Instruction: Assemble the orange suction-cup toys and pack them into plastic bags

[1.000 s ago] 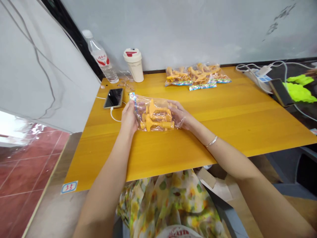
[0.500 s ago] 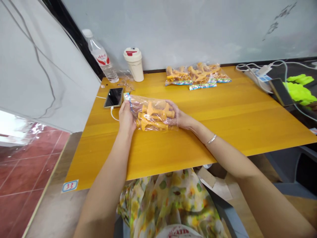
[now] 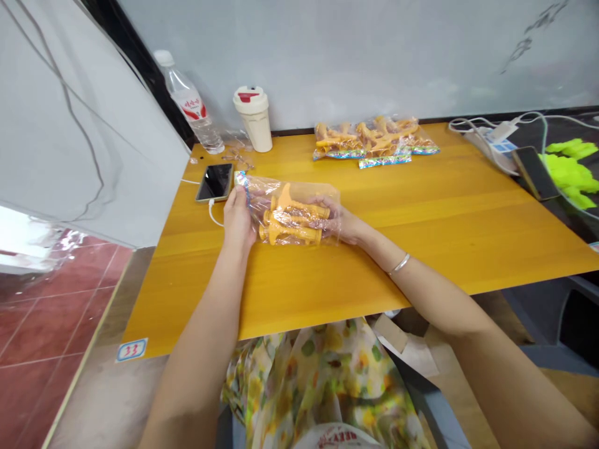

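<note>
A clear plastic bag (image 3: 290,212) with orange plastic toy pieces inside lies on the yellow table (image 3: 421,249), a little left of its middle. My left hand (image 3: 238,218) grips the bag's left end, near its shiny coloured strip. My right hand (image 3: 344,223) is inside the bag's right end, fingers curled about the orange pieces; a silver bangle sits on that wrist. Several filled bags of the same orange pieces (image 3: 374,142) lie in a pile at the back of the table.
A phone on a white cable (image 3: 215,183) lies just left of the bag. Behind it stand a water bottle (image 3: 187,103) and a white lidded cup (image 3: 255,118). At the far right are a power strip with cables (image 3: 491,134), another phone (image 3: 533,171) and bright green pieces (image 3: 571,171).
The bag and both hands have shifted slightly left and toward the back. The orange pieces have turned a little inside the bag.
</note>
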Motion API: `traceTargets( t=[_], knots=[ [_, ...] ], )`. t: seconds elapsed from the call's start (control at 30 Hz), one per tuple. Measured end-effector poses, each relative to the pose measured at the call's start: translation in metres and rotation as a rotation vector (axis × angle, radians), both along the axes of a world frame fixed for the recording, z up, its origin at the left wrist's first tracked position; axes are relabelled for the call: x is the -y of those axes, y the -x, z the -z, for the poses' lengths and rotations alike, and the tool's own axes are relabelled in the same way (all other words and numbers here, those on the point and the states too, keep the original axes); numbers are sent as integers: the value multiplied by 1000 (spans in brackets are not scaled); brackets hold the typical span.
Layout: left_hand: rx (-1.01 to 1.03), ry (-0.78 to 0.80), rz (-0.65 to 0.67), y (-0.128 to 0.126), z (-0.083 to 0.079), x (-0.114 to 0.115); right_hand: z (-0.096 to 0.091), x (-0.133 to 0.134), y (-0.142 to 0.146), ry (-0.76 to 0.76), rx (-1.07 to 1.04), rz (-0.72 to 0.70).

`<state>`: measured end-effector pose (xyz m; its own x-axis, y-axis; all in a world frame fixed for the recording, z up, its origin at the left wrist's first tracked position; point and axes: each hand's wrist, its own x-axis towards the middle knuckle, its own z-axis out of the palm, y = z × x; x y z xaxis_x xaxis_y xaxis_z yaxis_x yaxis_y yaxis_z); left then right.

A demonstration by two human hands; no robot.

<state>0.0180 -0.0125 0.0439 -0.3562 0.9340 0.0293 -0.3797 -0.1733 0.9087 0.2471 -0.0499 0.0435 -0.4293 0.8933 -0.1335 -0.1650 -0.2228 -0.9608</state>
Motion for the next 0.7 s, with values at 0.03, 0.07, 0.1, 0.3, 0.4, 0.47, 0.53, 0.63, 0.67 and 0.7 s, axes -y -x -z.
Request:
traceTargets(
  t=[0.03,0.07,0.1,0.3,0.4,0.47,0.53,0.63,0.67,0.7],
  knots=[
    [-2,7,0,0,-1,1,-1,0,-1,-6,-4,2],
    [-6,18,3,1,-1,1,-3,-1,-2,-9,-7,6],
    [-10,31,7,1,-2,2,-4,-1,-3,-6,-8,10],
    [-64,82,22,3,-2,2,-7,-2,-5,40,-19,39],
    [-107,101,36,4,1,1,-5,-4,-7,34,-33,59],
    [-158,116,62,4,3,0,-4,-6,-9,26,-31,88],
    [-238,125,75,4,6,0,-3,-7,-12,32,-25,128],
    [-394,89,44,6,10,0,-5,-9,-14,73,-1,166],
    [-446,63,29,7,11,0,-7,-9,-14,86,7,171],
    [-496,36,19,8,11,1,-8,-9,-14,99,12,172]
  ],
)
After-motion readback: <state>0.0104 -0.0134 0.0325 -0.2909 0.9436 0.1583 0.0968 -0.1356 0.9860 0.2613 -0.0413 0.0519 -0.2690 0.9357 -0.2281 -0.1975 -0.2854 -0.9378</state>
